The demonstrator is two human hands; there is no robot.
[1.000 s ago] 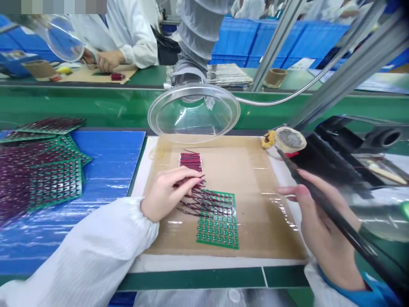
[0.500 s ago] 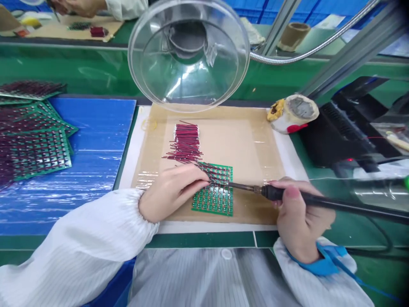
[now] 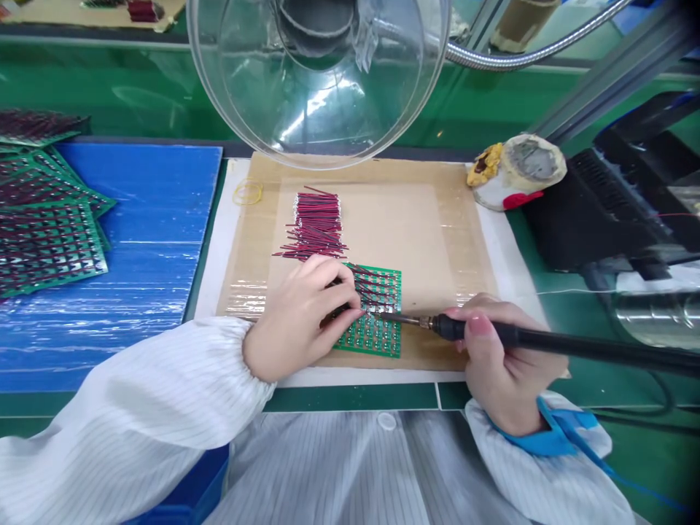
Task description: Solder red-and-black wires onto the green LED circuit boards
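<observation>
A green circuit board (image 3: 377,339) lies on the cardboard sheet, with rows of solder pads and dark red wires across its upper part. My left hand (image 3: 306,317) covers the board's left side, thumb and fingertips pinched together on a dark red wire at the pads. In my right hand (image 3: 506,357) is a black-handled soldering iron (image 3: 525,339). Its metal tip points left and meets the board close to my left fingertips. Just beyond the board, a pile of short red wires (image 3: 317,219) with bright ends rests on the cardboard.
A clear fume hood (image 3: 322,138) hangs over the cardboard (image 3: 464,255). At the left, wired boards (image 3: 49,240) are stacked on a blue sheet (image 3: 153,292). A round tin with yellow sponge (image 3: 519,175) and a black device (image 3: 580,204) stand at the right. A yellow rubber band (image 3: 248,192) lies behind.
My view has shifted slightly. My left fingers have lifted and curled more, still pinching at the board. The iron's tip has moved a little left along the pads.
</observation>
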